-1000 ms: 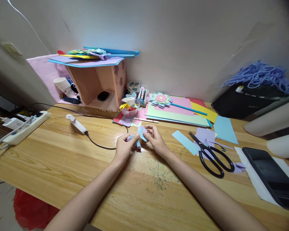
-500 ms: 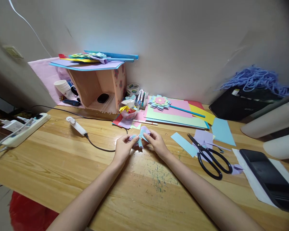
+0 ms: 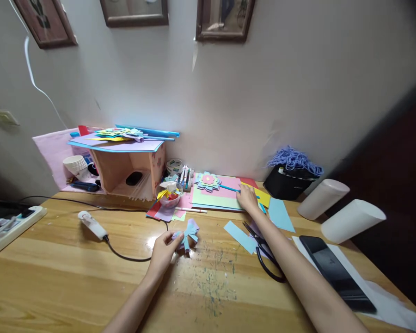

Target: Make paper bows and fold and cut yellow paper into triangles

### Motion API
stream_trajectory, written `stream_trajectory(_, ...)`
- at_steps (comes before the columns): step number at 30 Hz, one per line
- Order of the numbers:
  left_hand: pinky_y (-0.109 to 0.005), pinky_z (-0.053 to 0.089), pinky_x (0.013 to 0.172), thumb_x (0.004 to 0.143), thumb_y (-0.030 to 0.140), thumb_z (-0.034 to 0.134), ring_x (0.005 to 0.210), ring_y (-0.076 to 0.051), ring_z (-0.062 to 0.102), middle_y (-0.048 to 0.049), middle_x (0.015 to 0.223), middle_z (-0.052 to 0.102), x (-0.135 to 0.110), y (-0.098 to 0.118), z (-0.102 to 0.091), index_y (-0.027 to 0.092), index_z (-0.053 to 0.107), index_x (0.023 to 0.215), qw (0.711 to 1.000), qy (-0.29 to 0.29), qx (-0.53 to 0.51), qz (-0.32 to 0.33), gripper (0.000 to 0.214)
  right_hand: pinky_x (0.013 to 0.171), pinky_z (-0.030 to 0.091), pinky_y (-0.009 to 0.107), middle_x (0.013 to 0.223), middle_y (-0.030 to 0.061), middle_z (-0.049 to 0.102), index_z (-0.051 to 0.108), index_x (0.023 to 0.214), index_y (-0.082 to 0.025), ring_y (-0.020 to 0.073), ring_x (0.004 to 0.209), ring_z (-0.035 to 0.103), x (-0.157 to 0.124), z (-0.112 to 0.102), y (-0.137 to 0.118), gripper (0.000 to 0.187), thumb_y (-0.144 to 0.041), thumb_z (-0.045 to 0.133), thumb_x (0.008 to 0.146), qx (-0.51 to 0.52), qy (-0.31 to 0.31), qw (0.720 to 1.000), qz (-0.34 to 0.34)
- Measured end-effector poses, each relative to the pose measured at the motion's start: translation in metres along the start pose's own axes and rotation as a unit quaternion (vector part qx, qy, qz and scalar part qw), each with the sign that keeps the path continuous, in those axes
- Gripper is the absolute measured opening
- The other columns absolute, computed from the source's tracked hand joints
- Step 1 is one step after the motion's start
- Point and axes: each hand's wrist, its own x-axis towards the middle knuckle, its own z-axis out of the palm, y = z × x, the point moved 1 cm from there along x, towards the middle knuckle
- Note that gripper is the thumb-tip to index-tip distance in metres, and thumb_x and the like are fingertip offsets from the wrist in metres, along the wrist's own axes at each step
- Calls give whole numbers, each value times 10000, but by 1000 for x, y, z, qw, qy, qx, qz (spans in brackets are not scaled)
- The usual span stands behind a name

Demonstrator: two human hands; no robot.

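My left hand (image 3: 164, 249) pinches a small cut-paper flower (image 3: 187, 236) in light blue and purple, held just above the wood table. Its strips spread outward from the middle. Farther off, my right hand (image 3: 247, 199) lies over the blue stem (image 3: 229, 188) of a finished layered paper flower (image 3: 208, 181), its fingers bent round the stem. The fingertips are partly hidden. That flower rests on stacked coloured sheets (image 3: 215, 200). Under my right forearm, black scissors (image 3: 263, 245) lie partly covered, beside a light blue paper strip (image 3: 240, 237).
A clear bowl of paper scraps (image 3: 170, 196) and several markers (image 3: 185, 175) stand near a pink box (image 3: 157, 169). At right are a phone (image 3: 336, 273), two white rolls (image 3: 353, 221) and a black holder with blue yarn (image 3: 286, 182). A corded white device (image 3: 92, 225) lies left.
My right hand has let go of the small paper flower and reached forward to the blue stem. My left hand keeps the small flower. The camera view has tilted up.
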Motion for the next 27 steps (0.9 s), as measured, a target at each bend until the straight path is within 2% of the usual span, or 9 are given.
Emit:
stream_trajectory(2, -240, 447, 597, 606, 469, 708, 629, -166, 593, -64, 688, 664, 0, 1, -1, 101, 673, 751, 1000, -6, 7, 5, 398, 902, 322, 421, 995, 188, 605, 628, 916, -110, 310, 1049, 458, 10, -5, 17, 209, -105, 513, 743, -29, -29, 999, -2)
stream_trajectory(5, -245, 450, 605, 617, 477, 699, 642, -172, 598, -65, 695, 666, 3, -1, -3, 103, 672, 758, 1000, -9, 16, 7, 400, 848, 358, 332, 934, 123, 612, 629, 832, -155, 246, 970, 508, 13, -7, 28, 115, -138, 543, 758, -48, -68, 996, -18)
stream_trajectory(10, -237, 454, 611, 605, 481, 708, 641, -161, 589, -52, 692, 664, 4, -3, -4, 109, 675, 770, 1000, -15, 18, 2, 408, 738, 387, 289, 1024, 115, 587, 563, 911, -166, 212, 866, 562, -2, -24, 28, 124, -199, 491, 816, -32, -69, 997, -19)
stream_trajectory(13, -232, 459, 616, 590, 483, 721, 643, -154, 586, -40, 685, 650, 2, 1, 0, 111, 672, 761, 999, -30, 21, -15, 413, 721, 404, 297, 911, 83, 621, 495, 949, -186, 212, 837, 582, -33, -46, 27, 127, -225, 417, 856, 6, -45, 999, -6)
stream_trajectory(18, -274, 494, 618, 580, 506, 718, 634, -166, 602, -43, 723, 648, 5, 11, 15, 119, 661, 826, 994, -71, -12, -77, 462, 657, 450, 265, 699, 6, 587, 391, 983, -200, 161, 689, 591, -118, -84, 41, 191, -352, 298, 916, 100, -6, 995, 21)
stream_trajectory(19, -271, 493, 613, 593, 505, 709, 634, -165, 604, -44, 719, 646, 7, 14, 20, 120, 657, 819, 994, -81, -10, -76, 450, 664, 452, 266, 691, 1, 573, 395, 979, -201, 158, 686, 584, -135, -90, 46, 204, -382, 333, 908, 162, 16, 986, 37)
stream_trajectory(23, -252, 483, 579, 658, 499, 652, 606, -158, 599, -38, 647, 619, 22, 28, 54, 119, 631, 700, 988, -137, 67, -21, 383, 600, 431, 260, 671, -4, 548, 428, 989, -199, 148, 636, 539, -183, -102, 63, 285, -450, 457, 858, 292, 53, 949, 103)
stream_trajectory(25, -273, 497, 584, 681, 475, 630, 639, -178, 615, -59, 697, 641, 31, 33, 74, 120, 642, 733, 983, -145, 113, 16, 359, 549, 406, 251, 680, 3, 558, 442, 994, -195, 142, 605, 519, -194, -101, 66, 329, -474, 499, 831, 329, 60, 934, 126)
stream_trajectory(27, -298, 509, 595, 690, 415, 628, 668, -191, 625, -74, 796, 659, 42, 34, 91, 133, 641, 883, 982, -129, 131, 32, 342, 498, 369, 241, 672, 4, 563, 455, 983, -194, 129, 550, 488, -200, -98, 65, 354, -490, 533, 804, 358, 63, 921, 138)
